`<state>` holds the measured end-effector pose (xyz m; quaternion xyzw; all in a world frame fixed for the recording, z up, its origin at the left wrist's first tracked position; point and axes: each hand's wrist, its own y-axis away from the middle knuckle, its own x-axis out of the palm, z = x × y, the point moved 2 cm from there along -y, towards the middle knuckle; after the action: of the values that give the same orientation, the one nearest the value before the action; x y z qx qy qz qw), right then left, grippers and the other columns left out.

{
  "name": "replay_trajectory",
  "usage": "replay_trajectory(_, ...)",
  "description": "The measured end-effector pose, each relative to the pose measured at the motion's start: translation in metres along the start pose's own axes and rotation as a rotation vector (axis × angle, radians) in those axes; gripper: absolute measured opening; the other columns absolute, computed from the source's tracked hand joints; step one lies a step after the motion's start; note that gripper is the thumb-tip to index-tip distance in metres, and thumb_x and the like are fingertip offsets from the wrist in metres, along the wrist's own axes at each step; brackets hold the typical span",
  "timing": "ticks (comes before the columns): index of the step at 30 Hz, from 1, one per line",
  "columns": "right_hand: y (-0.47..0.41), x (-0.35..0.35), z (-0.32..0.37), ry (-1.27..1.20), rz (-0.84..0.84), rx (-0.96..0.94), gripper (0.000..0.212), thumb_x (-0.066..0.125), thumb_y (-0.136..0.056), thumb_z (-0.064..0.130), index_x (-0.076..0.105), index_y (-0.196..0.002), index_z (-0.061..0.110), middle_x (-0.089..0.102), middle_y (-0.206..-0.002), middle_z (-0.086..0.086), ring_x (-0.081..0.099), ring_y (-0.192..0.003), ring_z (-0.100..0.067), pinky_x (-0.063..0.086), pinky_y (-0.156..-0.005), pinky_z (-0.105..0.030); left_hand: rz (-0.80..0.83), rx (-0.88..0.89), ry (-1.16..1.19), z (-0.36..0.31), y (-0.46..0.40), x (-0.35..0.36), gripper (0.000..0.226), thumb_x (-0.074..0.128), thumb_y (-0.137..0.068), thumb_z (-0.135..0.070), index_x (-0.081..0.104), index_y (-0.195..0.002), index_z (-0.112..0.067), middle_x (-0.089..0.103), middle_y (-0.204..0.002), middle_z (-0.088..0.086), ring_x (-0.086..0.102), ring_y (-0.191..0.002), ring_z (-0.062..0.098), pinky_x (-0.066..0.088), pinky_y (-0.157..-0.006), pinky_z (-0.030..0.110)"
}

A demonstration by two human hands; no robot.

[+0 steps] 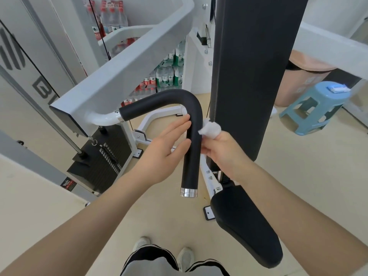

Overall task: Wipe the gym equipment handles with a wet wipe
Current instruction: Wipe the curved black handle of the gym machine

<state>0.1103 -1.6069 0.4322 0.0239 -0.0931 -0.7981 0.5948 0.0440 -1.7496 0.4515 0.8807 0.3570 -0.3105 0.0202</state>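
A black padded handle (192,156), bent like a hook and ending in a silver cap, hangs from the white arm (123,62) of a gym machine in the middle of the view. My left hand (165,148) touches its left side with straight fingers and thumb. My right hand (221,150) holds a crumpled white wet wipe (210,129) against the handle's right side, just below the bend.
The machine's tall black back pad (251,66) and black seat (245,226) stand right of the handle. A weight stack (105,156) sits lower left. A blue stool (316,108) with a wipe pack, a pink bin (298,80) and stacked water bottles (167,76) are behind.
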Motion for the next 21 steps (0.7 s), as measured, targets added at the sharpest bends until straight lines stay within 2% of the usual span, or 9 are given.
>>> replay_trajectory(2, 0.004, 0.008, -0.001, 0.066, -0.034, -0.043, 0.025, 0.044, -0.093, -0.002, 0.059, -0.111, 0.009, 0.064, -0.102, -0.019, 0.063, -0.099, -0.032, 0.053, -0.087, -0.046, -0.019, 0.006, 0.035, 0.003, -0.001, -0.003, 0.039, 0.043, -0.097, -0.016, 0.045, -0.136, -0.016, 0.036, -0.146, -0.013, 0.03, -0.134, -0.001, 0.021, -0.108, 0.006)
replay_trajectory(4, 0.008, 0.014, -0.003, -0.096, -0.014, -0.018, 0.033, 0.045, -0.088, -0.001, 0.059, -0.112, 0.017, 0.064, -0.107, -0.016, 0.062, -0.103, -0.031, 0.05, -0.089, -0.046, -0.004, 0.009, 0.066, 0.006, 0.0, -0.003, 0.038, 0.042, -0.097, -0.015, 0.046, -0.136, -0.015, 0.036, -0.145, -0.011, 0.03, -0.132, -0.004, 0.019, -0.105, 0.002)
replay_trajectory(7, 0.005, 0.011, 0.008, -0.365, 0.02, 0.083, 0.042, 0.045, -0.088, 0.032, 0.057, -0.12, 0.008, 0.063, -0.114, -0.017, 0.06, -0.108, -0.03, 0.046, -0.093, -0.044, 0.03, 0.024, 0.09, 0.009, 0.0, -0.002, 0.041, 0.041, -0.095, -0.021, 0.046, -0.136, -0.015, 0.036, -0.146, -0.012, 0.029, -0.132, -0.006, 0.021, -0.109, 0.008)
replay_trajectory(9, -0.001, 0.007, 0.013, -0.379, -0.1, 0.175, 0.066, 0.021, -0.094, 0.057, 0.057, -0.123, 0.011, 0.065, -0.115, -0.017, 0.062, -0.109, -0.029, 0.049, -0.091, -0.042, 0.038, 0.018, 0.087, 0.009, -0.004, -0.007, 0.037, 0.041, -0.098, -0.02, 0.05, -0.134, -0.016, 0.04, -0.143, -0.014, 0.032, -0.13, -0.007, 0.021, -0.107, 0.005)
replay_trajectory(10, -0.005, 0.007, 0.012, -0.337, -0.192, 0.204, 0.068, 0.017, -0.094, 0.06, 0.059, -0.12, 0.012, 0.067, -0.111, -0.018, 0.064, -0.105, -0.029, 0.051, -0.087, -0.041, 0.04, 0.013, 0.081, 0.009, -0.006, -0.009, 0.035, 0.042, -0.098, -0.019, 0.052, -0.131, -0.017, 0.042, -0.14, -0.016, 0.033, -0.128, -0.009, 0.021, -0.104, 0.001)
replay_trajectory(13, -0.012, 0.014, 0.019, -0.016, -0.397, 0.141, 0.04, 0.036, -0.099, 0.034, 0.062, -0.101, 0.005, 0.065, -0.103, -0.023, 0.063, -0.089, -0.027, 0.052, -0.086, -0.039, 0.065, 0.022, 0.064, 0.009, -0.012, -0.018, 0.032, 0.042, -0.097, -0.017, 0.057, -0.126, -0.019, 0.048, -0.132, -0.018, 0.038, -0.121, -0.013, 0.023, -0.098, -0.003)
replay_trajectory(16, -0.02, 0.016, 0.029, 0.395, -0.519, -0.171, 0.027, 0.043, -0.096, 0.018, 0.061, -0.096, -0.001, 0.059, -0.097, -0.023, 0.053, -0.08, -0.016, 0.043, -0.073, -0.023, 0.079, 0.056, 0.037, 0.011, -0.017, -0.03, 0.031, 0.043, -0.097, -0.014, 0.058, -0.123, -0.018, 0.052, -0.122, -0.02, 0.041, -0.11, -0.021, 0.025, -0.091, -0.005)
replay_trajectory(18, -0.024, 0.02, 0.041, 0.711, -0.6, -0.469, 0.022, 0.047, -0.094, 0.012, 0.066, -0.103, 0.006, 0.062, -0.104, -0.01, 0.054, -0.092, -0.013, 0.042, -0.079, -0.019, 0.019, 0.101, -0.024, 0.014, -0.021, -0.044, 0.03, 0.046, -0.095, -0.01, 0.059, -0.121, -0.017, 0.053, -0.119, -0.016, 0.042, -0.108, -0.018, 0.025, -0.091, -0.005)
replay_trajectory(21, -0.037, 0.034, 0.051, 1.342, -0.311, -0.872, 0.027, 0.047, -0.087, 0.016, 0.072, -0.095, 0.013, 0.069, -0.099, -0.002, 0.057, -0.104, -0.025, 0.043, -0.086, -0.036, -0.094, 0.168, -0.104, 0.019, -0.029, -0.067, 0.029, 0.047, -0.09, -0.006, 0.063, -0.113, -0.012, 0.056, -0.108, -0.014, 0.045, -0.098, -0.02, 0.031, -0.084, -0.003)
